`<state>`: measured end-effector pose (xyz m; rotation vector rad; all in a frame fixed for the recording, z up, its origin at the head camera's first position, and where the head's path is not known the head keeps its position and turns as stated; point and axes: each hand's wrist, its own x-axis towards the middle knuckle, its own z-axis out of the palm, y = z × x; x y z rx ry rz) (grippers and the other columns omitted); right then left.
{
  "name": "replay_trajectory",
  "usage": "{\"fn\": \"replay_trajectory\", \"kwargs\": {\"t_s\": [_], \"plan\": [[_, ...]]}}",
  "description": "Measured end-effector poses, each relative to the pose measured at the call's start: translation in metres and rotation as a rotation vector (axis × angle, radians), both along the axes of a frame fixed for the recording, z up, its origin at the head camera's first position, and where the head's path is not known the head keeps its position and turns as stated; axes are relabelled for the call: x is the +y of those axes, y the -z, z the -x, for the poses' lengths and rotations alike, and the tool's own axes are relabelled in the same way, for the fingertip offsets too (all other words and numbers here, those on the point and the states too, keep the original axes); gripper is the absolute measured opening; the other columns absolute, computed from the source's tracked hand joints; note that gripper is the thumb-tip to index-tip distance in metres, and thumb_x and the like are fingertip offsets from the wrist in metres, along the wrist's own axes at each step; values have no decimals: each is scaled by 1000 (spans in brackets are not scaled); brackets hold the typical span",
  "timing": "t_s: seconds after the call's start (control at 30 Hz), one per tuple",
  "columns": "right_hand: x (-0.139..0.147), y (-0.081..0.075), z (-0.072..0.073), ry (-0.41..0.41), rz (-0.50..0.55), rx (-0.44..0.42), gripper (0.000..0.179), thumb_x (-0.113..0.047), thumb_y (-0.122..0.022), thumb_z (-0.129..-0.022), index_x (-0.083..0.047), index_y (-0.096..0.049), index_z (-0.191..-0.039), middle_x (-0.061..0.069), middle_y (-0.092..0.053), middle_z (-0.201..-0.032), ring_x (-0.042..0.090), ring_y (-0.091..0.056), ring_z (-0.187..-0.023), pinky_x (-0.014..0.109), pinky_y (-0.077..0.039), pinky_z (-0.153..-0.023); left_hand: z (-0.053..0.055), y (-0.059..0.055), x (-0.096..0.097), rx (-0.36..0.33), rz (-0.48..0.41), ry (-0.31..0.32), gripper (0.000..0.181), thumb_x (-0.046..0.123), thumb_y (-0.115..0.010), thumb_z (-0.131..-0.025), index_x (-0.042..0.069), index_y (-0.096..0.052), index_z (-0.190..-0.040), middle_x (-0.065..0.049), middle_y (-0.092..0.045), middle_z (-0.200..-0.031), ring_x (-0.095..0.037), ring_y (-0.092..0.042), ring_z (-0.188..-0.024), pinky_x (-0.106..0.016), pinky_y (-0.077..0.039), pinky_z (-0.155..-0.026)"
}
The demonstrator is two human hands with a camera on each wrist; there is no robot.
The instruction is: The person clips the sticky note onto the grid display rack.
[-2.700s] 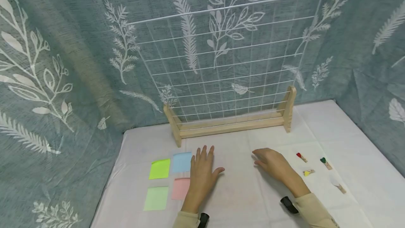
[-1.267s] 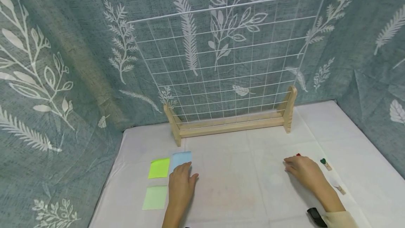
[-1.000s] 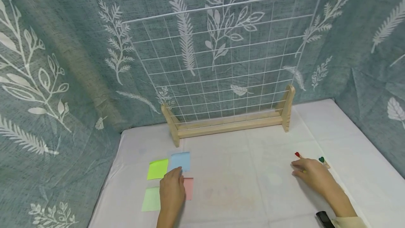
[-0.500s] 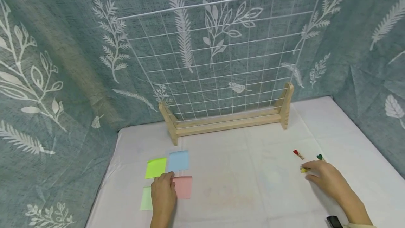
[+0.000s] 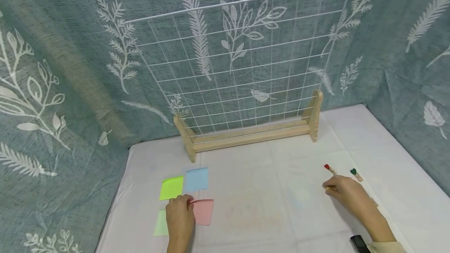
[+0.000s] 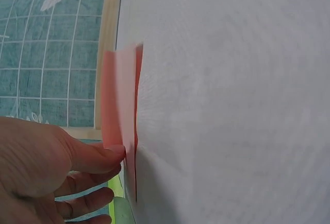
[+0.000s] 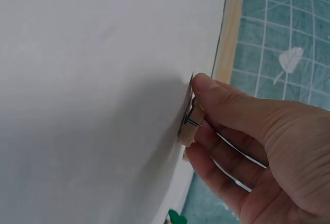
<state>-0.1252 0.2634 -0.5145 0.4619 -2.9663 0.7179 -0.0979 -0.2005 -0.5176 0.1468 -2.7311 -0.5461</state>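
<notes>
In the head view my left hand (image 5: 180, 216) pinches the left upper corner of a pink sticky note (image 5: 204, 212). The left wrist view shows thumb and fingertips on the note (image 6: 119, 95), which stands edge-on over the white cloth with a slight bend. On the other side, my right hand (image 5: 349, 196) pinches a small wooden clothespin with a yellow heart (image 5: 329, 188). Seen from the right wrist, the clothespin (image 7: 192, 123) sits between thumb and fingers, its metal spring visible, close over the cloth.
A yellow-green note (image 5: 171, 187), a blue note (image 5: 197, 179) and a partly covered pale green note (image 5: 160, 223) lie near my left hand. Red-heart (image 5: 329, 168) and green-heart (image 5: 356, 174) clothespins lie behind my right hand. A white wire grid (image 5: 246, 65) stands in a wooden base (image 5: 249, 138).
My left hand has moved left and taken the pink note by its corner. My right hand has gone right to the yellow-heart clothespin, gripped it and shifted slightly left with it.
</notes>
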Motion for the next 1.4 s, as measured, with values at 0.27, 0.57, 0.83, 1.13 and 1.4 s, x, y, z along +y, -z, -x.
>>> {"fn": "replay_trajectory", "kwargs": {"t_s": [0.27,0.57,0.83,1.13,1.4], "plan": [[-18,-3,5,-25,61,65,11,-7,-81,-76,-15,-74,-80,-6,-70,-80,10,-65,-71,30,-55,-63,-1,-1,-2,39,-39,1,10,-5,-78,-74,1,-71,-77,-10,-69,-72,-31,-60,-71,-51,-45,-72],[-29,-9,9,13,56,123,7,-10,-80,-79,-11,-76,-83,-2,-73,-81,18,-69,-72,35,-57,-62,-6,-4,-2,-5,-272,28,9,-3,-78,-79,3,-73,-84,-3,-70,-75,-14,-60,-67,-28,-53,-61],[-37,-23,18,2,62,223,11,-6,-81,-77,-6,-76,-86,4,-74,-84,20,-69,-72,34,-57,-60,-5,-11,-8,53,-477,88,10,1,-81,-76,5,-74,-83,-3,-72,-77,-14,-66,-68,-24,-57,-66],[-56,-39,32,-80,113,234,10,-5,-80,-78,-6,-76,-87,2,-74,-84,21,-70,-75,35,-58,-64,-1,-28,-17,-34,-689,106,6,2,-77,-81,1,-74,-86,-9,-72,-83,-12,-69,-73,-18,-57,-68],[-72,-50,43,-122,129,263,11,-2,-79,-78,-5,-76,-87,3,-74,-84,19,-70,-74,35,-58,-65,6,-52,-28,-71,-839,99,8,-7,-72,-84,-7,-71,-92,-16,-71,-87,-16,-70,-68,-28,-61,-64]]}}
